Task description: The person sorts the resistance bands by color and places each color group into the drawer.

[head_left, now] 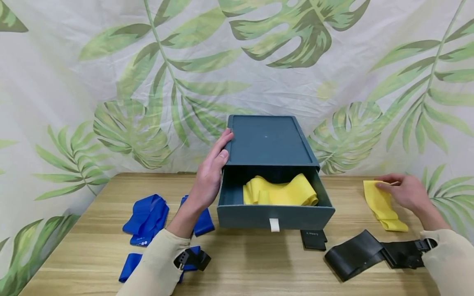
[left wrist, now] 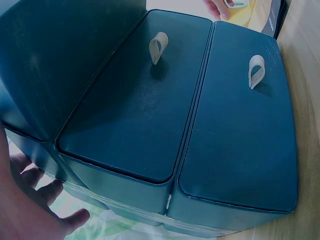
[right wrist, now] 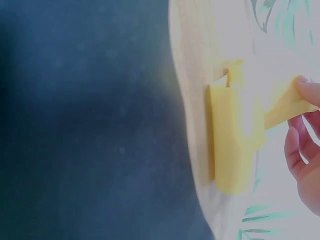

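A dark teal drawer cabinet [head_left: 272, 142] stands at the table's back, its top drawer [head_left: 240, 217] pulled out. Folded yellow resistance bands [head_left: 277, 191] lie inside that drawer. My left hand [head_left: 209, 179] rests along the cabinet's left side, fingers extended; the left wrist view shows the hand [left wrist: 30, 200] beside the cabinet. Off to the right, my right hand [head_left: 407, 191] pinches the upper end of another yellow resistance band [head_left: 381, 205] between thumb and fingers. The band hangs down, its folded lower part at the table. In the right wrist view this band [right wrist: 232, 140] appears washed out.
Blue resistance bands [head_left: 146, 218] lie on the table [head_left: 74, 250] at the left, some partly behind my left arm. Black bands [head_left: 355, 255] lie front right, with a small black piece [head_left: 313, 239] below the drawer. Two lower drawer fronts [left wrist: 235, 135] are closed, with white pull tabs.
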`<state>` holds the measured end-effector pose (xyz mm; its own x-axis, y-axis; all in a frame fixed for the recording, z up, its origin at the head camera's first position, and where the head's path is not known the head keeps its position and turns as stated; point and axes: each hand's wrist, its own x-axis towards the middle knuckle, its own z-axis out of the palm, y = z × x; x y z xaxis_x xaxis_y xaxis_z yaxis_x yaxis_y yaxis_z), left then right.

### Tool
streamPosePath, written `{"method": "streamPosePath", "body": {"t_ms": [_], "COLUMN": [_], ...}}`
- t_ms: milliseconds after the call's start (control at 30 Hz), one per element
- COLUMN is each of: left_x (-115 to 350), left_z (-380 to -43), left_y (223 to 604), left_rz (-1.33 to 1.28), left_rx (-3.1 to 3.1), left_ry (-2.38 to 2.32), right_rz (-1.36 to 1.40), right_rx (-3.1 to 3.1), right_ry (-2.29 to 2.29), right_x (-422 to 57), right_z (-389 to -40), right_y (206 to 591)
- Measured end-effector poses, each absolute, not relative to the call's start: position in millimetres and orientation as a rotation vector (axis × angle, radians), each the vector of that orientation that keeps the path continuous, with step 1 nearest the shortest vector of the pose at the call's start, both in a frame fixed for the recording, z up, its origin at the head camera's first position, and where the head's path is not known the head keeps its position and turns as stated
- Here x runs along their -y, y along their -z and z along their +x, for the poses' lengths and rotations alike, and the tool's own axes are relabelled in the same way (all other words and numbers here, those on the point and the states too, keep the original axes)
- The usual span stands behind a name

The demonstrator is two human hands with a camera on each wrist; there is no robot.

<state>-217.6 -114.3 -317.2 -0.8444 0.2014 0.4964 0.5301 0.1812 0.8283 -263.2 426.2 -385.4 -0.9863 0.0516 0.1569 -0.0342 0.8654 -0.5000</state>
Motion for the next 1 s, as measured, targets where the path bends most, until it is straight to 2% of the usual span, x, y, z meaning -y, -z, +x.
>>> {"method": "streamPosePath", "body": {"t_ms": [267,1000], "left_x": [119,115], "left_z": [-216,-216], "left_y": [318,317], "left_rz": [-0.686,-0.707], "left_rx": [2.176,2.176], "left_ry": [1.708,1.726], "right_rz": [0.057,0.291], "right_rx": [2.822,2.461], "right_ry": [-0.840,-1.000], "right_x": [-407,-335], "right_z": [-255,-213], "right_y": [370,285]}}
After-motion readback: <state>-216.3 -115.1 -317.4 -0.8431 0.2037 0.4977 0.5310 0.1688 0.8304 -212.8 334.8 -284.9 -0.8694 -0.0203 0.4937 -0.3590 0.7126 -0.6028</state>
